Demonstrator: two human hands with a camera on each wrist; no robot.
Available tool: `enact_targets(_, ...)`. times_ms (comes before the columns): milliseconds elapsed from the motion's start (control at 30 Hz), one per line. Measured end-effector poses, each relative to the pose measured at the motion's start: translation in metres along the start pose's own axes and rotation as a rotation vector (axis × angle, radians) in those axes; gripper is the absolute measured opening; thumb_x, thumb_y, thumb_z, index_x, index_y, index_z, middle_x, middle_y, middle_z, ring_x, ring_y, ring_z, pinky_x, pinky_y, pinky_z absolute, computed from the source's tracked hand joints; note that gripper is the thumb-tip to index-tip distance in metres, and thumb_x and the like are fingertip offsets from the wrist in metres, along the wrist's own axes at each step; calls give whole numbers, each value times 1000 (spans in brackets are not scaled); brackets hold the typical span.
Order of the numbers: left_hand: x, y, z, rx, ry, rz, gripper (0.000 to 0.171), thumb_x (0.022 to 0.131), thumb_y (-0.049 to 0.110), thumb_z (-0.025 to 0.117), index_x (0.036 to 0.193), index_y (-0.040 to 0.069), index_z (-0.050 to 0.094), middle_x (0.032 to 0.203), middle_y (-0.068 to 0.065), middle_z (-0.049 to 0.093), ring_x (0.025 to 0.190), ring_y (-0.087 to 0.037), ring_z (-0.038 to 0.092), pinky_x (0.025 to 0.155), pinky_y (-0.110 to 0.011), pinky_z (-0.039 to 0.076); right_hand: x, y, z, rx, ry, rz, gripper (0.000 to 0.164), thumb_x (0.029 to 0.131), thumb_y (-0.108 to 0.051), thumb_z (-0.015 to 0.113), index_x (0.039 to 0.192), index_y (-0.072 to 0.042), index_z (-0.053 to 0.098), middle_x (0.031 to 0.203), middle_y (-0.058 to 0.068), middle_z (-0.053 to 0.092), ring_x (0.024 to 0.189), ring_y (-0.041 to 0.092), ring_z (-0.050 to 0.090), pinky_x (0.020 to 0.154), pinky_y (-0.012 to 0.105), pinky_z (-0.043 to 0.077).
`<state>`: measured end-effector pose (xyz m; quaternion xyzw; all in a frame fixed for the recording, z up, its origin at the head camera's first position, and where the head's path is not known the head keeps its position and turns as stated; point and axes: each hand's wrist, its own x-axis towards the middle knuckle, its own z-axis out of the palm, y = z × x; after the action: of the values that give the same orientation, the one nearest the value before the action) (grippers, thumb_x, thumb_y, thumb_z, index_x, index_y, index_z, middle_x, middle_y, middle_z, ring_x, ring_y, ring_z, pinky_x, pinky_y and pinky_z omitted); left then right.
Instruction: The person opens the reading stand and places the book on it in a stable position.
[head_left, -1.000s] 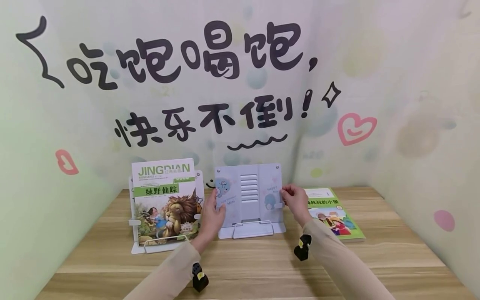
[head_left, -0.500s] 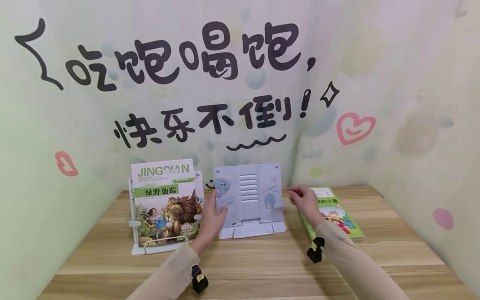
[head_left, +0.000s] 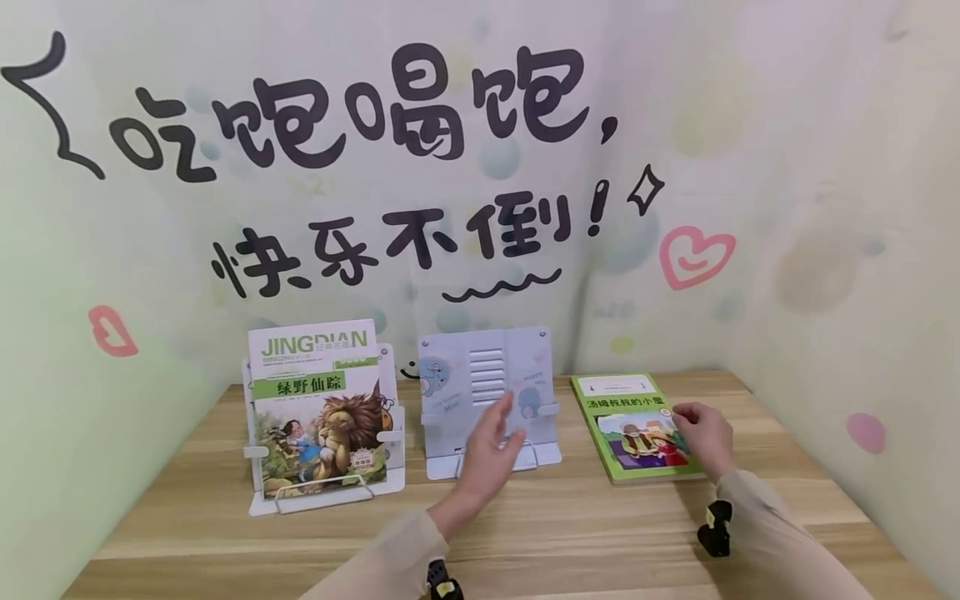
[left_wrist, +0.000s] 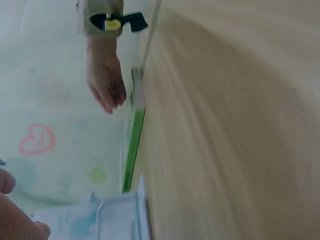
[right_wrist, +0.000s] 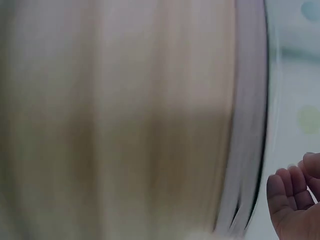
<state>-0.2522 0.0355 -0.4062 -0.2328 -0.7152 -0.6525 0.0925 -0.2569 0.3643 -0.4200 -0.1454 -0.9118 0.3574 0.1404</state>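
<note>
In the head view a white book stand with elephant drawings and a slatted middle stands upright on the table. My left hand, fingers spread, is in front of this stand and overlaps its right part. A green-edged children's book lies on the table to the right of the stand. At the book's right side is my right hand, fingers loosely bent and holding nothing. In the right wrist view that hand appears above the book's page edge, apart from it.
On the left, a second white stand holds up a book with a lion cover. The wooden table runs back to a printed cloth backdrop.
My left hand has let go of the middle stand's left edge and moved right in front of it. My right hand has left the stand's right side and moved right over the green book.
</note>
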Motion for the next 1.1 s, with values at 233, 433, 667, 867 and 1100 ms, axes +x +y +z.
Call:
enact_targets(233,-3,-6,48,-176,-89,-253,47,88,-1,54,132,-13,41,133,-29,47,123,-41,47,100,-40,43,0,11,-11,-80,-63,25,33,92,-8,51,117,13,55,111,31,58,98,39,55,82,49,43)
enact_targets(433,0,-19,77,-258,-141,-461,51,89,2,52,134,-16,36,135,-31,44,125,-40,45,102,-42,41,3,17,-13,-210,-168,-39,31,90,-4,54,111,17,56,112,35,58,96,41,57,83,51,46)
enact_targets(667,5,-30,99,-465,-160,-663,61,85,-3,49,137,-21,22,138,-36,34,128,-41,40,106,-50,34,1,18,-7,-240,-176,-40,27,89,-2,56,108,17,58,109,34,59,94,41,59,83,51,48)
enact_targets(867,12,-30,111,-501,-173,-735,47,94,6,50,132,-17,35,122,-27,54,113,-28,53,105,-49,36,-1,20,-4,-237,-175,-24,28,90,-2,55,110,17,57,112,34,58,97,41,58,84,51,48)
enact_targets(1100,18,-29,114,-524,-148,-775,33,94,8,51,120,-12,50,85,-3,59,84,-11,52,93,-38,45,-1,19,-9,-237,-185,-5,28,90,-3,55,111,15,58,112,34,58,96,39,59,83,49,48)
